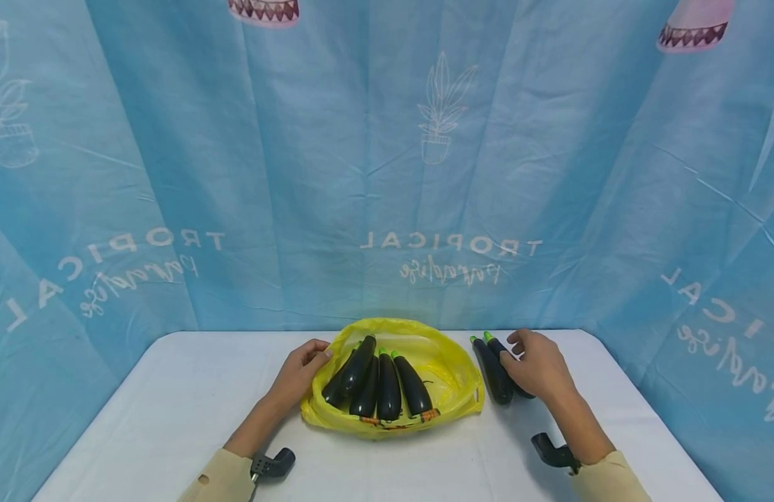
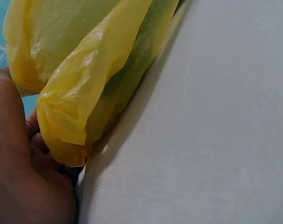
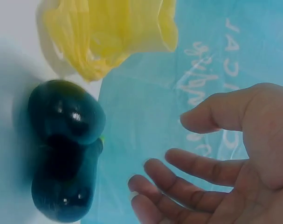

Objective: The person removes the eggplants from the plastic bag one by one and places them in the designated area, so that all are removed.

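Note:
A yellow plastic bag (image 1: 459, 355) lies with its mouth spread wide on the table, and several dark eggplants (image 1: 389, 392) with green stem ends lie inside it. My left hand (image 1: 297, 373) holds the bag's left rim; in the left wrist view, folds of yellow plastic (image 2: 69, 114) hide part of its fingers. To the right of the bag, two more eggplants (image 1: 495, 375) lie side by side on the table. Over the outer one is my right hand (image 1: 540, 362), fingers spread and slightly bent. In the right wrist view nothing is between its thumb and fingers, and both eggplants (image 3: 66, 112) are apart from it.
A white cloth covers the table (image 1: 224, 376). Close behind the table's far edge hangs a blue printed curtain (image 1: 387, 188), which also runs along both sides. A dark wrist mount (image 1: 274, 464) sticks out from the left forearm, and a similar mount (image 1: 552, 452) from the right.

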Motion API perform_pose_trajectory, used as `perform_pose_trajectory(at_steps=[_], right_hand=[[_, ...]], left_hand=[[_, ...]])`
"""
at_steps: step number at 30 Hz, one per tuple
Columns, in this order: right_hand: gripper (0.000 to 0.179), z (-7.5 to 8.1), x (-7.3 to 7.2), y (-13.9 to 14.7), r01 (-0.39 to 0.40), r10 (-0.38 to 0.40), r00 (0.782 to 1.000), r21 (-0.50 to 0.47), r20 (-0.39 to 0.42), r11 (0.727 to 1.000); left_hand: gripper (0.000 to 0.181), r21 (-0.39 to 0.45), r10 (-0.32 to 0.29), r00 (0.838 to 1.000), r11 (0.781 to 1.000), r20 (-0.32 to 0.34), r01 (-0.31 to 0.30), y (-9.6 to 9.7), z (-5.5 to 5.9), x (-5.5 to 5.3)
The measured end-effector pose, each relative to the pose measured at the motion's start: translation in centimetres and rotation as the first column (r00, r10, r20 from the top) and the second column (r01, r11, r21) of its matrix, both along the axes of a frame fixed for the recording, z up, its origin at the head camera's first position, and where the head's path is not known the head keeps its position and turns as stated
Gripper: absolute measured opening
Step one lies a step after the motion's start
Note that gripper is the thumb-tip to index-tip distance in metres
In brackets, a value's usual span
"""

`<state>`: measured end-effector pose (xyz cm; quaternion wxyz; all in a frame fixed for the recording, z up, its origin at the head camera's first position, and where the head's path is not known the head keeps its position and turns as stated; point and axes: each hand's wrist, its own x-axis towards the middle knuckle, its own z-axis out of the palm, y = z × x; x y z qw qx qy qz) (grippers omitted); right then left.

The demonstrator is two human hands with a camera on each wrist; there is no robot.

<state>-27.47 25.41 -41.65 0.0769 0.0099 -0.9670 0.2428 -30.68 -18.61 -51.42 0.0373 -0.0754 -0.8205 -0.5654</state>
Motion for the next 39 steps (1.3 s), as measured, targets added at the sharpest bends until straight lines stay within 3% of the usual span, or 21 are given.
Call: perform_pose_trajectory(at_steps=[15,28,34,39], right_hand=[[0.029,-0.1,0.8,-2.3,-0.072,0.06,0.983,-0.061,-0.175,0.996],[0.026,-0.5,1.8,-4.9,-0.152,0.13,0.967,-0.09,-0.218,0.984],[0.025,-1.2,2.2,-6.2,-0.215,0.193,0.95,-0.065,-0.245,0.975],[0.023,-1.6,2.7,-7.4,-0.254,0.232,0.945,-0.067,-0.232,0.965]], left_hand=[[0.029,-0.015,0.01,1.0,1.0,-0.01,-0.01,0.1,0.2,-0.2],[0.029,0.006,-0.003,1.0,1.0,-0.007,0.003,0.1,0.1,-0.3],[0.028,0.011,0.004,1.0,1.0,-0.005,-0.004,0.1,0.1,-0.1],[0.03,0.01,0.017,1.0,1.0,-0.017,-0.017,-0.1,0.2,0.2]])
